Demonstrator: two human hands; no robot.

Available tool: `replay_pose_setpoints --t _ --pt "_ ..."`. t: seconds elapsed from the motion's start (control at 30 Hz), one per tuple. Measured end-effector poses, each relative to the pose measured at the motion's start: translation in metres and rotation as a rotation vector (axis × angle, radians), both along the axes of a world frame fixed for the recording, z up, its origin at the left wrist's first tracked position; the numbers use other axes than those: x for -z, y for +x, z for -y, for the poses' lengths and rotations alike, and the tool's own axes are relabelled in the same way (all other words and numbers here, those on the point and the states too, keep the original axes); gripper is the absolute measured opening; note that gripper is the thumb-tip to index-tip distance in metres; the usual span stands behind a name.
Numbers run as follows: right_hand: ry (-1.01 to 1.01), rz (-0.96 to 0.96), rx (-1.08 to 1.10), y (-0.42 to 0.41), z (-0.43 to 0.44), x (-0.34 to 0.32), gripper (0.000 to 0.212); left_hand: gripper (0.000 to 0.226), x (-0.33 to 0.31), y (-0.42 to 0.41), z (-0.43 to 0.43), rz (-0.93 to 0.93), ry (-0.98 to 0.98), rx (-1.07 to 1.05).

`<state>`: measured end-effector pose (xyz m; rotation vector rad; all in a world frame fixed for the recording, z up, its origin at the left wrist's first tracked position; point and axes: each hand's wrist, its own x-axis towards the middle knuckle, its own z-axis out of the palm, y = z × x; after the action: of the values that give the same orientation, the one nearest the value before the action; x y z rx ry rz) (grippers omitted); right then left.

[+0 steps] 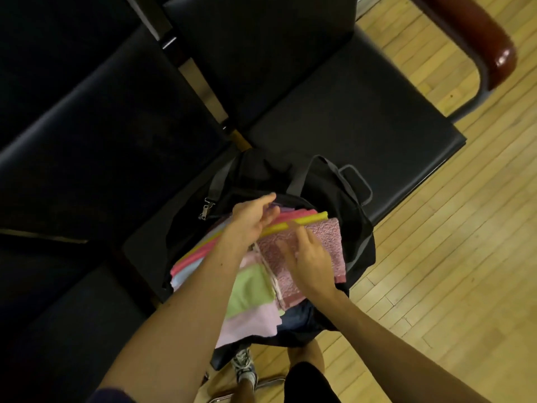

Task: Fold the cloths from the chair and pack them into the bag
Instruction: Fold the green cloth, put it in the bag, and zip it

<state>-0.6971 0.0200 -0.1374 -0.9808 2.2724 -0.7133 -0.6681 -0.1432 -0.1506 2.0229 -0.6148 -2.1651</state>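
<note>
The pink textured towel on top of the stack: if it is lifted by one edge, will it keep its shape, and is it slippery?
Probably floppy: the pink textured towel is folded cloth following the stack beneath, so it would likely hang and unfold. Likely not slippery: its nubby surface looks rough under the right hand. Probably light: it looks thin.

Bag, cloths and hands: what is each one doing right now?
bag: open, unzipped, stuffed with cloths.
cloth stack: folded, piled in the bag's mouth.
pink towel: folded, on top of the stack.
left hand: fingers straight, rests on the stack.
right hand: presses flat on the pink towel.
</note>
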Motion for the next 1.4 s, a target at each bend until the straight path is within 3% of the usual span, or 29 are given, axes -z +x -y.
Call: replay_pose_setpoints --t 0.1,0.2,0.27,0.37,0.5,0.6,0.73,0.8,0.9,0.97,1.03,1.17,1.23,1.3,1.4 --pt "0.154 -0.107 0.089 -0.030 -0.007 0.006 0.039 0.026 0.021 -0.019 0.002 -0.038 0.155 -0.027" --pt "0.310 -0.162 0.174 -0.047 -0.017 0.011 0.052 0.017 0.027 -0.033 -0.004 -0.004 0.179 -0.010" --pt "0.330 -0.078 0.188 -0.051 -0.022 0.017 0.058 0.020 0.025 -0.042 -0.009 0.020 0.156 0.051" --pt "0.277 0.046 0.099 -0.047 -0.026 0.030 0.066 0.017 0.009 -0.050 -0.016 -0.024 0.197 -0.025" --pt "0.205 -0.052 -0.010 -0.038 -0.019 0.040 0.061 0.017 -0.011 -0.059 -0.021 -0.200 0.241 -0.113" --pt "0.183 -0.139 -0.103 -0.029 -0.009 0.045 0.052 0.020 -0.028 -0.064 -0.025 -0.233 0.229 -0.038" --pt "0.335 -0.098 -0.167 -0.031 0.007 0.037 0.045 0.021 -0.048 -0.047 -0.028 -0.248 0.192 0.064" --pt "0.423 -0.210 -0.195 -0.036 0.001 0.031 0.043 0.026 -0.054 -0.029 -0.026 -0.254 0.174 0.063" --pt "0.480 -0.440 -0.272 -0.024 -0.033 0.028 0.066 0.028 -0.063 -0.007 -0.024 -0.269 0.146 0.050" --pt "0.633 -0.505 -0.361 -0.020 -0.055 0.025 0.074 0.024 -0.066 0.000 -0.023 -0.256 0.101 0.063" --pt "0.847 -0.581 -0.545 -0.016 -0.074 0.015 0.064 0.024 -0.071 0.009 -0.024 -0.253 0.058 0.098" --pt "1.143 -0.737 -1.201 -0.009 -0.095 -0.026 0.044 0.028 -0.079 0.029 -0.020 -0.277 -0.002 0.184" --pt "1.056 -0.723 -1.321 -0.003 -0.101 -0.048 0.035 0.024 -0.083 0.039 -0.020 -0.284 -0.010 0.219" --pt "0.881 -0.628 -1.309 0.002 -0.107 -0.069 0.023 0.020 -0.090 0.050 -0.020 -0.307 0.002 0.222" --pt "0.476 -0.638 -1.261 0.006 -0.119 -0.104 0.004 0.018 -0.103 0.076 -0.020 -0.347 0.004 0.220"
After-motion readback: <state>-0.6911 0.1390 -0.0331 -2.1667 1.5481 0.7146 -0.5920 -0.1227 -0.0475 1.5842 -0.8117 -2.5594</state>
